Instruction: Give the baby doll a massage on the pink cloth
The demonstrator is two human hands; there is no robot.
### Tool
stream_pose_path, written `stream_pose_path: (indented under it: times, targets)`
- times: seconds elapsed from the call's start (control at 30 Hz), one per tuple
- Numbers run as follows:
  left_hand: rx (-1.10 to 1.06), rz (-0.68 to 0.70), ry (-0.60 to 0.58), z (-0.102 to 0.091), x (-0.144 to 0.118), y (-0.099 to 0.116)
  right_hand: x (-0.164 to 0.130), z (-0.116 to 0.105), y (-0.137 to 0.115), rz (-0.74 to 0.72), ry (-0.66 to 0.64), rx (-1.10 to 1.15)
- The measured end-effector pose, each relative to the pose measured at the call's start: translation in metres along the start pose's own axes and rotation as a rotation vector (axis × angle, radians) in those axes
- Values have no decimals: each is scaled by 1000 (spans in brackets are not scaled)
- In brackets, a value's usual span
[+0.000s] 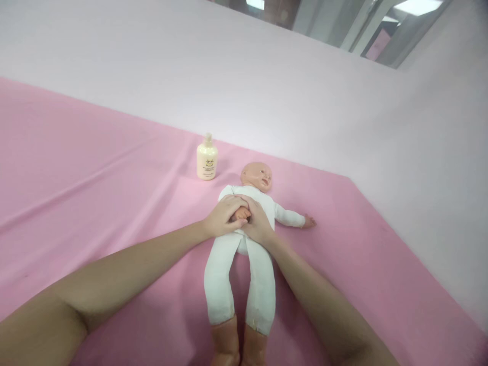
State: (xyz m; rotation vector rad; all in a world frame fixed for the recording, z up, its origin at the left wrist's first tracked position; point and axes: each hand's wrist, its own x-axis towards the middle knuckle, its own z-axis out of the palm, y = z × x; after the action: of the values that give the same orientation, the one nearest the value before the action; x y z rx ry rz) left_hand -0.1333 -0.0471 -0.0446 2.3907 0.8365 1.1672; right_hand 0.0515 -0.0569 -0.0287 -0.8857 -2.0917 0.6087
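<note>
Here, lying face up on the pink sheet [95, 168]: a baby doll [244, 239] in white. Left hand [224, 216] and right hand [259, 223] both closed around its small hand at the belly. Probably light and floppy (soft cloth limbs, hard head); best gripped at the torso. Lotion bottle [207, 158] near the head.

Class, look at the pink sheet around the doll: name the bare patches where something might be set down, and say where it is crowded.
Free: the wide stretch of pink sheet left of the bottle, and the patch right of the doll, beyond its outstretched arm. Crowded: the doll's torso, where the left hand and right hand meet.
</note>
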Motion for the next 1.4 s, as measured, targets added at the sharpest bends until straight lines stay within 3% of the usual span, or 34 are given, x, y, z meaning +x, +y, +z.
stream_pose_path:
  times: [1.4]
  targets:
    - [9,25,20,0,-1,-3,1,1,0,4,-2,4]
